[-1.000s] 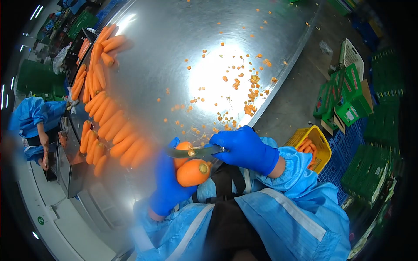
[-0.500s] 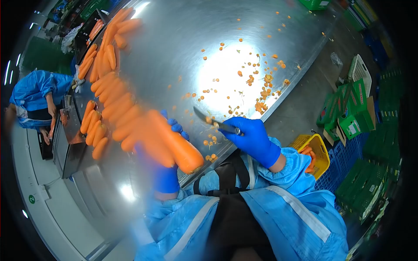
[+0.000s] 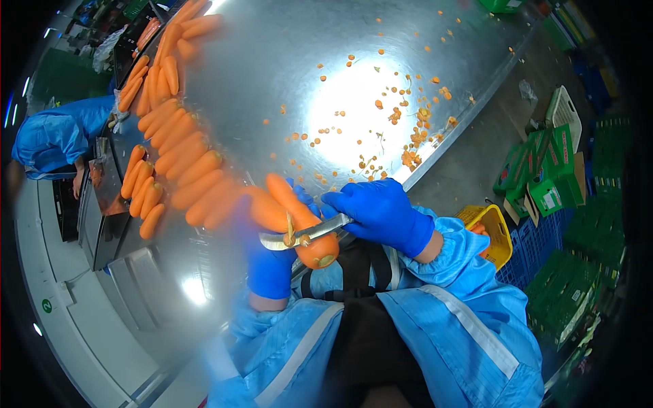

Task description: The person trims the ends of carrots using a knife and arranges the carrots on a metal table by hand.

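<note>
My left hand [image 3: 269,273], in a blue glove, is closed around a carrot [image 3: 318,251] whose stem end points toward my body. Gloved in blue too, my right hand [image 3: 382,216] grips a knife [image 3: 326,227]. Its curved blade lies across the carrot near the stem end, with small carrot trimmings [image 3: 290,238] on the blade. A second carrot [image 3: 266,212] is right beside the held one; I cannot tell whether my left hand grips it too. A row of carrots [image 3: 182,153] runs along the metal table to the left.
Cut carrot ends [image 3: 411,158] are scattered over the metal table [image 3: 252,61]. A yellow crate [image 3: 502,248] with carrots stands on the right, near green boxes [image 3: 547,170]. At the far left a person in a blue coat [image 3: 51,139] bends over trays.
My right hand has brought the knife left and down onto the carrot. The carrot in my left hand has turned more upright in view. The person at left has bent further over.
</note>
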The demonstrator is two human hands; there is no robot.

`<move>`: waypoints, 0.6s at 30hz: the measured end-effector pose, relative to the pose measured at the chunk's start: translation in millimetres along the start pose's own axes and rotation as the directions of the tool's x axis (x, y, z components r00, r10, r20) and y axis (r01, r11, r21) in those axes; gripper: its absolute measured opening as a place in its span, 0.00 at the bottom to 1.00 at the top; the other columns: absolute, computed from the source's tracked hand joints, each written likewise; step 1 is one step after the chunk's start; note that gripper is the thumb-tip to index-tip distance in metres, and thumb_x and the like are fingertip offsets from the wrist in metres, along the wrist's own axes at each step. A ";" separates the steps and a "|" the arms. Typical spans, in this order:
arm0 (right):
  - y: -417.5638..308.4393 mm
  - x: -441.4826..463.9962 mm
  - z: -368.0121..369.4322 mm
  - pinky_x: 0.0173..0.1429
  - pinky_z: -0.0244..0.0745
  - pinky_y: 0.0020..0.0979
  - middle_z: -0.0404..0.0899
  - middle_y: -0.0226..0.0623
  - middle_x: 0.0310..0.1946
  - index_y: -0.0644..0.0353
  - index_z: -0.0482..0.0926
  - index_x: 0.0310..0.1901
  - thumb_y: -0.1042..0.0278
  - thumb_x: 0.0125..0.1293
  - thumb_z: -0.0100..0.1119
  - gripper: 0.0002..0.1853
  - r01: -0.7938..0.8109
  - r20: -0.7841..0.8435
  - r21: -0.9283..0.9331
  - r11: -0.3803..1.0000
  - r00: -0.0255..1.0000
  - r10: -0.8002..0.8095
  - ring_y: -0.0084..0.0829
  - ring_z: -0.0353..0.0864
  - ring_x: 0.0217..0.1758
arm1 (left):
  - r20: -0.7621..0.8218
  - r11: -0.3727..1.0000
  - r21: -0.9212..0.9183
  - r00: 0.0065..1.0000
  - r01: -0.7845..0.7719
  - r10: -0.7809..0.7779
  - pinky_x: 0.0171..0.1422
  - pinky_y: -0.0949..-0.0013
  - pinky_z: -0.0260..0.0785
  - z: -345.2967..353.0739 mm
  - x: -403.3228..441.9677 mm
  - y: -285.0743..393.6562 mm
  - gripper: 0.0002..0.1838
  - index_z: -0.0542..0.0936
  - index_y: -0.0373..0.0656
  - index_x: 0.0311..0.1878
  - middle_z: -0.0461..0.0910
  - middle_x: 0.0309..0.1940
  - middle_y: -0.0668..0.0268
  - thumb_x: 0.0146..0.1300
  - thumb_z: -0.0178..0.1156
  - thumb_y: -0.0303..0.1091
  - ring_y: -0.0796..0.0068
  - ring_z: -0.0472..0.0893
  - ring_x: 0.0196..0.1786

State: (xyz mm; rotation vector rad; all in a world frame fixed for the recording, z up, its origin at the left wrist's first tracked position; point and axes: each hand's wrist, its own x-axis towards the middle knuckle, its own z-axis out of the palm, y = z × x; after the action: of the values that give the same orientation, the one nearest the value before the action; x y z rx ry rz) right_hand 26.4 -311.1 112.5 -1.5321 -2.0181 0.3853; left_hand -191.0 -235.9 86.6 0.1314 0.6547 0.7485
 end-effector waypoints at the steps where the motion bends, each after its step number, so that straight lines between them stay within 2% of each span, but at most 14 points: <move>1: 0.2 1.2 0.5 0.29 0.75 0.31 0.77 0.31 0.25 0.49 0.82 0.42 0.62 0.56 0.64 0.12 0.018 -0.040 0.006 1.000 0.999 -0.018 0.33 0.81 0.26 | -0.070 0.999 0.033 0.997 -0.020 0.022 0.60 0.50 0.72 -3.4 1.0 -0.8 0.46 0.66 0.34 0.63 0.74 0.51 0.49 0.57 0.54 0.68 0.52 0.77 0.52; 3: 0.2 2.9 1.8 0.26 0.74 0.31 0.74 0.30 0.23 0.50 0.80 0.36 0.64 0.54 0.66 0.08 0.055 -0.120 0.017 0.998 0.991 -0.052 0.31 0.80 0.24 | -0.078 0.997 0.065 0.996 -0.042 0.047 0.65 0.53 0.69 -5.4 -0.8 -4.4 0.39 0.63 0.37 0.66 0.72 0.56 0.52 0.62 0.55 0.60 0.56 0.75 0.57; 5: 3.6 3.7 5.0 0.26 0.74 0.31 0.75 0.30 0.23 0.51 0.80 0.37 0.63 0.54 0.66 0.09 0.065 -0.117 0.011 0.998 0.991 -0.064 0.30 0.80 0.25 | 0.046 0.997 0.058 0.998 -0.052 0.049 0.72 0.61 0.65 -1.1 -4.5 -14.6 0.28 0.60 0.43 0.70 0.68 0.63 0.59 0.73 0.54 0.43 0.67 0.71 0.64; 7: 5.2 5.9 5.8 0.26 0.74 0.30 0.75 0.30 0.24 0.51 0.80 0.38 0.62 0.55 0.66 0.10 0.071 -0.113 -0.002 0.997 0.991 -0.071 0.30 0.81 0.25 | -0.069 0.981 0.163 0.990 -0.110 0.123 0.66 0.55 0.69 17.6 -6.7 -19.5 0.37 0.64 0.37 0.66 0.72 0.57 0.52 0.65 0.55 0.57 0.58 0.75 0.58; 9: 4.5 8.5 2.7 0.26 0.75 0.30 0.76 0.30 0.24 0.52 0.80 0.39 0.62 0.56 0.66 0.10 0.070 -0.108 -0.023 0.997 0.992 -0.072 0.30 0.81 0.26 | -0.134 0.981 0.155 0.981 -0.117 0.138 0.64 0.52 0.72 18.9 -5.7 -19.6 0.42 0.66 0.35 0.64 0.74 0.54 0.48 0.61 0.56 0.64 0.54 0.77 0.55; 11: 5.7 8.8 2.4 0.27 0.75 0.29 0.76 0.30 0.24 0.52 0.80 0.39 0.63 0.57 0.66 0.10 0.071 -0.117 -0.018 0.997 0.991 -0.072 0.29 0.82 0.26 | -0.150 0.996 0.029 0.985 -0.084 0.087 0.64 0.52 0.72 8.3 -1.1 -18.2 0.41 0.67 0.35 0.63 0.74 0.55 0.48 0.62 0.55 0.65 0.55 0.77 0.55; 13: 7.5 9.4 3.6 0.26 0.75 0.29 0.76 0.29 0.24 0.50 0.81 0.41 0.63 0.58 0.65 0.09 0.072 -0.133 -0.018 0.997 0.988 -0.074 0.29 0.81 0.25 | -0.133 0.979 0.178 0.984 -0.098 0.122 0.64 0.52 0.71 12.7 -0.4 -22.2 0.41 0.68 0.36 0.63 0.74 0.55 0.48 0.62 0.56 0.65 0.54 0.78 0.55; 15: 9.6 10.7 5.4 0.26 0.73 0.29 0.75 0.28 0.22 0.47 0.82 0.43 0.62 0.59 0.64 0.10 0.071 -0.156 -0.024 0.997 0.985 -0.074 0.29 0.79 0.23 | -0.085 0.948 0.292 0.984 -0.129 0.160 0.63 0.54 0.73 18.3 -0.9 -24.9 0.32 0.69 0.38 0.60 0.75 0.53 0.52 0.64 0.57 0.55 0.58 0.78 0.55; 16: 10.4 11.0 5.2 0.25 0.73 0.29 0.76 0.28 0.23 0.47 0.82 0.43 0.62 0.58 0.64 0.10 0.068 -0.138 -0.047 0.997 0.988 -0.074 0.29 0.79 0.22 | -0.046 0.931 0.331 0.983 -0.155 0.180 0.61 0.57 0.74 19.5 -1.4 -25.3 0.25 0.69 0.40 0.58 0.76 0.52 0.55 0.66 0.59 0.46 0.62 0.78 0.55; 18: 11.9 12.3 4.9 0.25 0.73 0.28 0.77 0.28 0.24 0.46 0.82 0.43 0.63 0.58 0.65 0.11 0.066 -0.102 -0.092 0.994 0.992 -0.075 0.30 0.78 0.22 | -0.036 0.902 0.385 0.973 -0.195 0.226 0.58 0.60 0.75 14.0 -0.1 -27.8 0.17 0.70 0.41 0.56 0.77 0.49 0.59 0.70 0.58 0.38 0.66 0.79 0.53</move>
State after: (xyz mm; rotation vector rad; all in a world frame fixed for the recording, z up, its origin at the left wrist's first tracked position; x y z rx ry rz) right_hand 30.6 -295.3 105.3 -1.4962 -2.0237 0.1850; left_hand -166.3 -254.8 88.4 0.5391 0.8683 0.8316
